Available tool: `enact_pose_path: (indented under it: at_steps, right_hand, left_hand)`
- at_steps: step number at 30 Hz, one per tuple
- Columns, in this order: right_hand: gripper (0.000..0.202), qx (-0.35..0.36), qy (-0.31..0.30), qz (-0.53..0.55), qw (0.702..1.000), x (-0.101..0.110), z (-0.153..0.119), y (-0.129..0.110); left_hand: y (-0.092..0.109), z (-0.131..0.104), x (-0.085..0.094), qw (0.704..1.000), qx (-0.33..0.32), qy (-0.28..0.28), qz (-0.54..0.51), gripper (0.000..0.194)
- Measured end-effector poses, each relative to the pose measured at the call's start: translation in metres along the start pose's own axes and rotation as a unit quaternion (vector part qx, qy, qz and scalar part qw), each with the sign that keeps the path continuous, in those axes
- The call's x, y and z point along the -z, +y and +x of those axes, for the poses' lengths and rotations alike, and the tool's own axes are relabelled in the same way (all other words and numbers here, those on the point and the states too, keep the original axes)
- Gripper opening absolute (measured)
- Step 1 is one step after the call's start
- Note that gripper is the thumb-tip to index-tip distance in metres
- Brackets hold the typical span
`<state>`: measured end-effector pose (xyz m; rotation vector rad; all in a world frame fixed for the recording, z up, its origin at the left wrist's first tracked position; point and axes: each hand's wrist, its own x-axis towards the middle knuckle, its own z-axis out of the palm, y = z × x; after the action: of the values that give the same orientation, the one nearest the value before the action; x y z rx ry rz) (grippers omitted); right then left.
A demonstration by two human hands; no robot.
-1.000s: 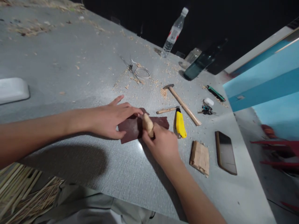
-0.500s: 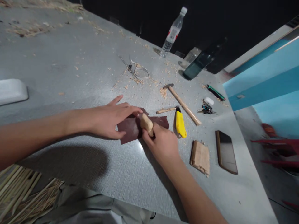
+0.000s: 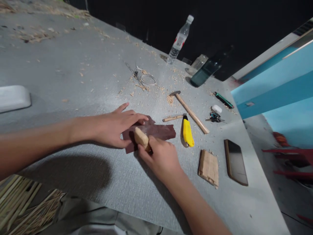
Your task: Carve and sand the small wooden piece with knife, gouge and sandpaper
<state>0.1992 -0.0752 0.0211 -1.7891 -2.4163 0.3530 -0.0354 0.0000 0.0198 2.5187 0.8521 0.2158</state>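
A dark reddish-brown sheet lies on the grey table. My left hand rests on its left part with fingers spread, pressing the sheet's edge. A small pale wooden piece is held between the thumb and fingers of my right hand, down against the sheet. The piece's lower end is hidden by my fingers. Right of the sheet lie a yellow cutter and a thin wooden-handled tool.
Further right are a hammer, a wooden block, a phone, keys and a green cutter. At the back stand a water bottle and a dark bottle. Coiled wire lies among wood shavings.
My right hand has slid left across the sheet with the wooden piece, towards my left hand. My left hand has stayed in place. The view has shifted slightly.
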Motion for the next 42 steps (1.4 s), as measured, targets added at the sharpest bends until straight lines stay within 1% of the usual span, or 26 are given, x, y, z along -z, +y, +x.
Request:
enact_pose_path:
  at_steps: [3,4,5,7,8,9,12,14,16,17,18,20,21,22,25,27,29,30,33,34,35,37,38,39,41,42]
  right_hand:
    - [0.023,-0.065,0.036,-0.025,0.997,0.002,0.003,0.005]
    - [0.023,-0.064,0.041,-0.029,0.997,0.002,0.003,0.006]
    - [0.023,-0.047,0.035,-0.027,0.998,0.002,0.003,0.006]
    - [0.023,-0.004,0.007,-0.014,1.0,0.001,0.003,0.005]
    - [0.023,0.005,-0.001,-0.009,1.0,0.0,0.003,0.004]
    - [0.023,-0.001,0.002,-0.009,1.0,-0.001,0.003,0.003]
    - [0.023,-0.05,0.043,-0.029,0.997,-0.003,0.002,0.002]
    - [0.022,-0.025,0.036,-0.022,0.999,-0.004,0.001,0.0]
    - [0.023,0.013,0.009,-0.004,1.0,-0.004,0.001,0.0]
    - [0.023,0.015,0.003,0.002,1.0,-0.004,0.001,0.0]
    - [0.024,0.001,0.007,0.001,1.0,-0.004,0.001,0.0]
    - [0.024,-0.045,0.033,-0.011,0.998,-0.003,0.001,0.001]
    - [0.024,-0.055,0.041,-0.014,0.998,-0.003,0.001,0.001]
    - [0.023,-0.047,0.04,-0.012,0.998,-0.002,0.001,0.0]
    - [0.023,0.006,0.003,0.002,1.0,-0.001,0.002,-0.001]
    - [0.024,-0.015,0.008,-0.007,1.0,0.0,0.002,-0.002]
    - [0.024,-0.055,0.034,-0.02,0.998,0.0,0.002,-0.002]
    - [0.023,-0.053,0.036,-0.019,0.998,0.0,0.001,-0.002]
    - [0.023,0.01,0.004,-0.001,1.0,-0.001,-0.001,-0.004]
    - [0.023,0.014,0.0,0.0,1.0,-0.002,-0.001,-0.005]
    - [0.023,0.003,0.006,-0.003,1.0,-0.002,-0.001,-0.005]
    - [0.023,-0.044,0.034,-0.022,0.998,-0.002,0.0,-0.004]
    - [0.022,-0.051,0.042,-0.027,0.997,-0.002,0.0,-0.005]
    - [0.022,-0.042,0.04,-0.025,0.998,-0.003,0.0,-0.005]
    - [0.023,0.001,0.011,-0.008,1.0,-0.003,0.0,-0.006]
    - [0.024,0.011,0.002,-0.001,1.0,-0.004,0.0,-0.006]
  left_hand:
    - [-0.001,0.0,-0.001,1.0,0.003,-0.003,0.0,0.081]
    - [-0.001,0.0,-0.001,1.0,0.001,-0.003,0.001,0.081]
    - [-0.001,0.0,-0.002,1.0,-0.001,-0.004,0.001,0.081]
    - [-0.001,0.0,-0.002,1.0,-0.002,-0.004,0.0,0.082]
    - [-0.001,0.0,-0.002,1.0,-0.001,-0.003,-0.001,0.083]
    - [-0.001,0.0,-0.002,1.0,0.001,-0.002,-0.002,0.083]
    - [-0.001,0.0,-0.001,1.0,0.002,-0.004,-0.004,0.083]
    - [0.0,0.0,0.0,1.0,0.001,-0.007,-0.004,0.083]
    - [0.001,0.0,0.001,1.0,0.003,-0.009,-0.004,0.083]
    - [0.002,0.0,0.001,1.0,0.004,-0.009,-0.005,0.083]
    - [0.002,0.0,0.001,1.0,0.005,-0.008,-0.005,0.082]
    - [0.002,0.0,0.0,1.0,0.006,-0.004,-0.003,0.08]
    - [0.001,0.0,0.0,1.0,0.006,-0.001,-0.002,0.08]
    - [0.001,0.0,0.0,1.0,0.004,0.0,-0.001,0.08]
    - [-0.001,0.001,-0.001,1.0,-0.001,-0.001,-0.001,0.083]
    - [-0.001,0.001,-0.001,1.0,0.0,-0.003,0.001,0.083]
    - [-0.001,0.001,-0.001,1.0,0.004,-0.004,0.005,0.081]
    - [-0.001,0.001,-0.001,1.0,0.006,-0.005,0.005,0.08]
    - [-0.001,0.001,-0.001,1.0,0.003,-0.005,0.002,0.082]
    - [-0.001,0.001,-0.001,1.0,0.002,-0.004,0.001,0.083]
    - [-0.001,0.001,-0.001,1.0,0.001,-0.004,0.002,0.083]
    - [-0.001,0.001,-0.001,1.0,0.001,-0.006,0.004,0.081]
    - [-0.001,0.001,-0.001,1.0,0.002,-0.007,0.004,0.079]
    - [-0.001,0.001,-0.001,1.0,0.002,-0.008,0.005,0.078]
    - [-0.001,0.001,-0.001,1.0,0.0,-0.007,0.005,0.079]
    - [-0.001,0.001,-0.001,1.0,-0.001,-0.006,0.005,0.079]
